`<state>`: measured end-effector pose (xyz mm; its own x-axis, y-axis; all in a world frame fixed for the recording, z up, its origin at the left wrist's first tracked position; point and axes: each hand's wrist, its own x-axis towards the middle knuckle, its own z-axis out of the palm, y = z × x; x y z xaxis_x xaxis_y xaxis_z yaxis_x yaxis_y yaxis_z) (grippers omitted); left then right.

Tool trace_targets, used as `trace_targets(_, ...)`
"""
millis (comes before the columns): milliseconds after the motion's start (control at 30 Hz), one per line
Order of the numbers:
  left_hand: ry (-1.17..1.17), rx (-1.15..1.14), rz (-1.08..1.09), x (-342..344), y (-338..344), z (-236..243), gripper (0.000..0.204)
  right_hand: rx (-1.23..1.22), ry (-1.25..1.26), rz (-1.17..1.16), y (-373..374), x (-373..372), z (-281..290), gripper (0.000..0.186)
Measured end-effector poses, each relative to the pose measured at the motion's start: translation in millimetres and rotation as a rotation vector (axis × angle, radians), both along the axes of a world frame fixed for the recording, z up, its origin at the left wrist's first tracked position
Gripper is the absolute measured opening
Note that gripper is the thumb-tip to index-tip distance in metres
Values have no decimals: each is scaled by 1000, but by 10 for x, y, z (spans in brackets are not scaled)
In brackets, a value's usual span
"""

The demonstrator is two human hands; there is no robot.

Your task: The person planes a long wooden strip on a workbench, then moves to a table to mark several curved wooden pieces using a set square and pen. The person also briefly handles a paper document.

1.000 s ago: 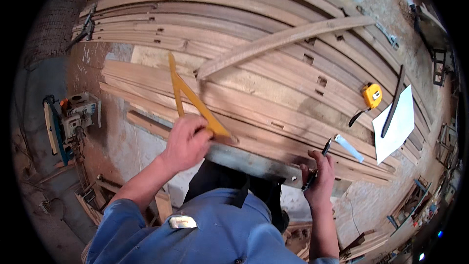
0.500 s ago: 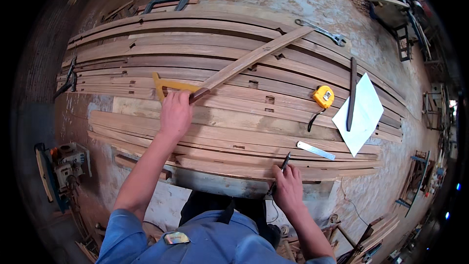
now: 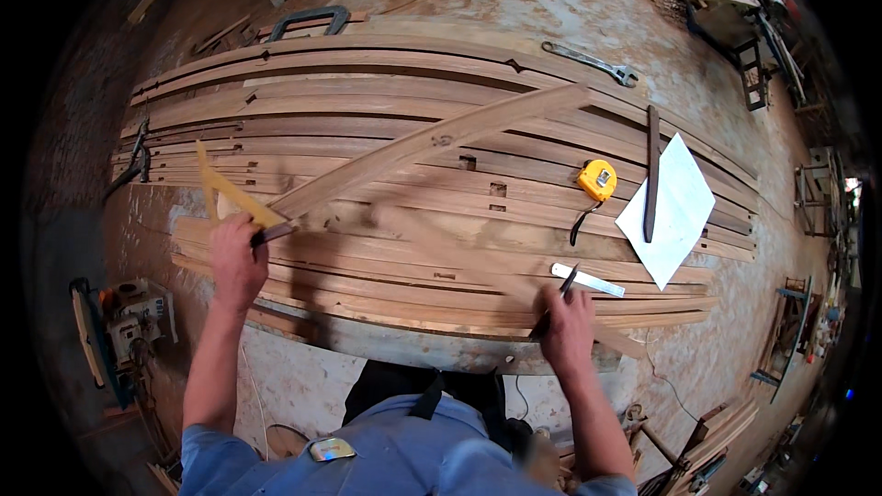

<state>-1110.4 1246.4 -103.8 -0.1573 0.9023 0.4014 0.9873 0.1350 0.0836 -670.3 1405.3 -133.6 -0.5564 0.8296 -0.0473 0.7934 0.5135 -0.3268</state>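
Observation:
At the left, my left hand point(image 3: 241, 262) is closed round the near end of a long wooden strip point(image 3: 395, 149) and a yellow set square point(image 3: 220, 186). From there the strip slants up to the right over the other timbers, its outline slightly blurred. My right hand point(image 3: 567, 323), near the bench's front edge, grips a dark pen point(image 3: 569, 279) that points up. A pale, motion-smeared wooden strip point(image 3: 469, 262) slants down to the right past this hand; whether the hand holds it, I cannot tell. Beside the pen tip lies a short steel ruler point(image 3: 588, 280).
Many timbers point(image 3: 358, 108) with cut mortises lie side by side. On them rest a yellow tape measure point(image 3: 597, 180), a dark bar point(image 3: 651, 174) and white paper point(image 3: 682, 207). An adjustable wrench point(image 3: 588, 62) and a clamp point(image 3: 312, 22) lie at the far side.
My left hand has moved left and nearer with the strip and set square. The right hand has shifted slightly right and up with the pen. A blurred strip now appears beside it.

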Motion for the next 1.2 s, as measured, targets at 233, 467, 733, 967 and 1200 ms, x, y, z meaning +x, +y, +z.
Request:
trace_targets(233,-16,-51,-86,-77,-502,101,32,107,27,-102,586,-130,-402,29)
trace_targets(467,-37,-162,-154,54,-688,1,31,35,326,-305,576,240,-295,30)
trace_targets(733,-328,-173,-120,513,-826,-198,37,-229,755,-538,121,69,-17,17)
trace_targets(967,-647,-57,107,1391,-534,-48,36,-1166,1362,-493,-427,-1209,140,31)
trace_targets(1200,-565,-23,-23,1965,-303,53,37,-820,1300,-359,-278,-1529,365,40)
